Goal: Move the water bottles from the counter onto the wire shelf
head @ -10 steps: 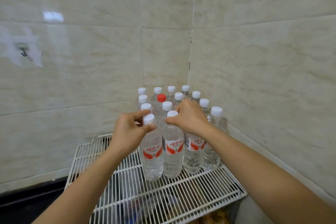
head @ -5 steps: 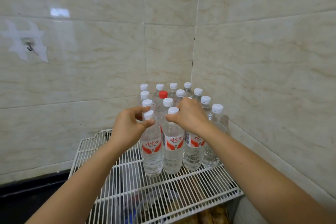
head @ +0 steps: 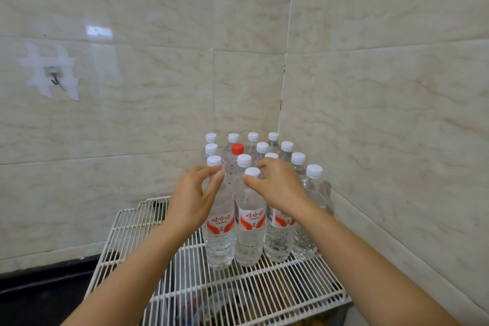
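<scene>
Several clear water bottles with white caps, and one with a red cap (head: 237,149), stand packed in the back right corner of the white wire shelf (head: 132,222). My left hand (head: 193,201) curls around the top of the front left bottle (head: 220,241), hiding its cap. My right hand (head: 277,188) pinches the neck just under the white cap of the front middle bottle (head: 250,235). Both bottles stand upright on the shelf wires, touching each other.
Tiled walls meet in a corner right behind the bottles. A metal hook (head: 54,78) is stuck on the left wall. The left and front parts of the wire shelf are bare. Blurred items lie beneath it (head: 225,304). A dark counter edge (head: 39,286) runs at lower left.
Both hands have stayed on the two front bottles, which stand in the same spot. My left fingers now cover that bottle's cap. The camera view has shifted slightly.
</scene>
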Action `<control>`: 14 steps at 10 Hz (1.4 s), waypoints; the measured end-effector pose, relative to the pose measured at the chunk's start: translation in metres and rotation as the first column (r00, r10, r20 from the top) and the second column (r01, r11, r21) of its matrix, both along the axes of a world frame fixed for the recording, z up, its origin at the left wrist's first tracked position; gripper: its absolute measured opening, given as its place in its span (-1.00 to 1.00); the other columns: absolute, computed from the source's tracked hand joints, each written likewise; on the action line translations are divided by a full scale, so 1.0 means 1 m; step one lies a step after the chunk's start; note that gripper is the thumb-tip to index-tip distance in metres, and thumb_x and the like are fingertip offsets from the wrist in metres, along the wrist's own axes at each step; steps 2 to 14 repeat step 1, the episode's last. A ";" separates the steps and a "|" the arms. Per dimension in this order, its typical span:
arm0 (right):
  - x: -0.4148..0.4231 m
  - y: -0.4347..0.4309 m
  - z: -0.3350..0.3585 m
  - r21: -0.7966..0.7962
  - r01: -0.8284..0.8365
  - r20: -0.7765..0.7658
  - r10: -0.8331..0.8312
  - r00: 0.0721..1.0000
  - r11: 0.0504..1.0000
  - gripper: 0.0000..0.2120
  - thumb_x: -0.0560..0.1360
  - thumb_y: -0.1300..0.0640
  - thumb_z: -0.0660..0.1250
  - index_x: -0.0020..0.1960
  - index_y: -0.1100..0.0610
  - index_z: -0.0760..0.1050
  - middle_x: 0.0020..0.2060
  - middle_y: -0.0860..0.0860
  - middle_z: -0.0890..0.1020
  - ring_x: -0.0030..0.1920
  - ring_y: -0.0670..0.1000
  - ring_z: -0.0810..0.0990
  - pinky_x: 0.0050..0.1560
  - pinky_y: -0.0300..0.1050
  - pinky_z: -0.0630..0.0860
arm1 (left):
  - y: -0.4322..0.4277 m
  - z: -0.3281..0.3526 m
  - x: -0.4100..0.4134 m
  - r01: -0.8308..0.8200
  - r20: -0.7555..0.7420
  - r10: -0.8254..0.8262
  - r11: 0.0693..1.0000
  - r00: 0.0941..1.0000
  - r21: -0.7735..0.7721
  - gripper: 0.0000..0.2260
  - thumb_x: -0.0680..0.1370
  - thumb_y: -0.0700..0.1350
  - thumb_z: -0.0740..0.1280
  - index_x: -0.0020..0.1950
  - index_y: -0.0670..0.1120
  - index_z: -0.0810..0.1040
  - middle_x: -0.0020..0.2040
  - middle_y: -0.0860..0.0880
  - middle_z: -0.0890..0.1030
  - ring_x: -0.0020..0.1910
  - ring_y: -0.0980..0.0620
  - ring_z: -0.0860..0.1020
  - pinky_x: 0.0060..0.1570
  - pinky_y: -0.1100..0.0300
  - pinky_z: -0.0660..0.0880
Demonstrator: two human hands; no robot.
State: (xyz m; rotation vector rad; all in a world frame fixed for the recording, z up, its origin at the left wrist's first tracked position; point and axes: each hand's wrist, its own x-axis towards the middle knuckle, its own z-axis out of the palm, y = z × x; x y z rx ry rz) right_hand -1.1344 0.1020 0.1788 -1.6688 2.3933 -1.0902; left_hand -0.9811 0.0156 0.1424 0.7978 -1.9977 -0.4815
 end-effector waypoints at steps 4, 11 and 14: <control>-0.003 0.008 0.006 -0.178 0.030 0.123 -0.008 0.992 0.984 -0.67 0.48 -0.07 0.38 0.08 0.15 0.59 -0.32 -0.06 0.57 -0.23 -0.02 0.58 -0.13 -0.02 0.54 | -0.004 -0.005 -0.006 -0.017 -0.094 0.021 0.999 0.995 0.043 -0.70 0.54 0.13 0.24 0.17 0.05 0.60 0.10 0.11 0.63 0.12 0.06 0.54 0.04 -0.03 0.55; -0.003 0.008 0.006 -0.178 0.030 0.123 -0.008 0.992 0.984 -0.67 0.48 -0.07 0.38 0.08 0.15 0.59 -0.32 -0.06 0.57 -0.23 -0.02 0.58 -0.13 -0.02 0.54 | -0.004 -0.005 -0.006 -0.017 -0.094 0.021 0.999 0.995 0.043 -0.70 0.54 0.13 0.24 0.17 0.05 0.60 0.10 0.11 0.63 0.12 0.06 0.54 0.04 -0.03 0.55; -0.003 0.008 0.006 -0.178 0.030 0.123 -0.008 0.992 0.984 -0.67 0.48 -0.07 0.38 0.08 0.15 0.59 -0.32 -0.06 0.57 -0.23 -0.02 0.58 -0.13 -0.02 0.54 | -0.004 -0.005 -0.006 -0.017 -0.094 0.021 0.999 0.995 0.043 -0.70 0.54 0.13 0.24 0.17 0.05 0.60 0.10 0.11 0.63 0.12 0.06 0.54 0.04 -0.03 0.55</control>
